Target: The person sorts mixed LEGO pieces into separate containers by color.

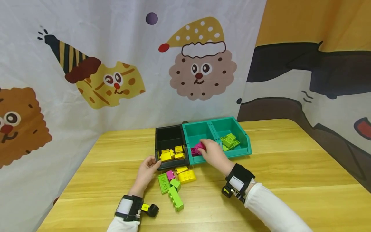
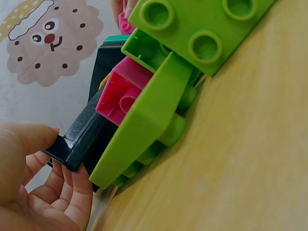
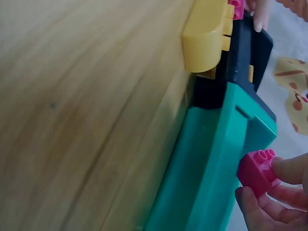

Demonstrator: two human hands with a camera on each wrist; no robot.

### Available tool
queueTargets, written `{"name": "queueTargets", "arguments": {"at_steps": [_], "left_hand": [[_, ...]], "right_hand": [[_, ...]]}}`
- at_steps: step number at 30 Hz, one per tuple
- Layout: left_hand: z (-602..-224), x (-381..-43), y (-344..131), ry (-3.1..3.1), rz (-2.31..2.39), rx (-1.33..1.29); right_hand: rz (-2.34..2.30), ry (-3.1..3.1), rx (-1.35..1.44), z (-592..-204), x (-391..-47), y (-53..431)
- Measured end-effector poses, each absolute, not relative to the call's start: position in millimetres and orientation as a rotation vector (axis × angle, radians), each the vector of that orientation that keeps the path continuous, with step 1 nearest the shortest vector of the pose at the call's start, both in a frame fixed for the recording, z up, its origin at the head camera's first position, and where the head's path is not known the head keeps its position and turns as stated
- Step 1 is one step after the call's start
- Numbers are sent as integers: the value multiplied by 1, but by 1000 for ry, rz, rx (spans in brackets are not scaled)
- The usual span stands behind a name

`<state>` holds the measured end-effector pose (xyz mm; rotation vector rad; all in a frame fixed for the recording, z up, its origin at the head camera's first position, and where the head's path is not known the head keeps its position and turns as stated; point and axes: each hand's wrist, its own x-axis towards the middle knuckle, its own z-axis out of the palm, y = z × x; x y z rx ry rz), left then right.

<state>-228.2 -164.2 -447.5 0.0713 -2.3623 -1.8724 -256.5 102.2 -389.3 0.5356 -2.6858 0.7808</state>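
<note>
My left hand (image 1: 146, 174) grips the front left corner of the black bin (image 1: 170, 132); its thumb lies on the rim and the fingers curl beneath, as the left wrist view shows. Yellow building blocks (image 1: 166, 156) lie inside that bin. Over the middle compartment, at the front of the teal bin (image 1: 246, 149), my right hand (image 1: 215, 156) pinches a pink building block (image 3: 257, 173) between thumb and fingers. More pink (image 1: 194, 152) shows just below this hand, partly hidden. Lime green blocks (image 1: 230, 141) fill part of the right teal compartment.
Loose on the wooden table (image 1: 214, 206), before the black bin, lie several green blocks (image 1: 175, 198), a pink block (image 1: 170, 175) and yellow blocks (image 1: 187, 176). A printed cloth (image 1: 130, 32) hangs behind the table.
</note>
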Motion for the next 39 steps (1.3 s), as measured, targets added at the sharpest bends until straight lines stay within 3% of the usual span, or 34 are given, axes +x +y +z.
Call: {"name": "queueTargets", "arguments": {"at_steps": [24,39], "left_hand": [[-446,-229,-163,-2358,-1877,63],[-445,-227,-163,-2323,-1903,45]], "right_hand": [[675,-2868,406,-399,-282,92],[614,-3086,556,-397,-279,90]]}}
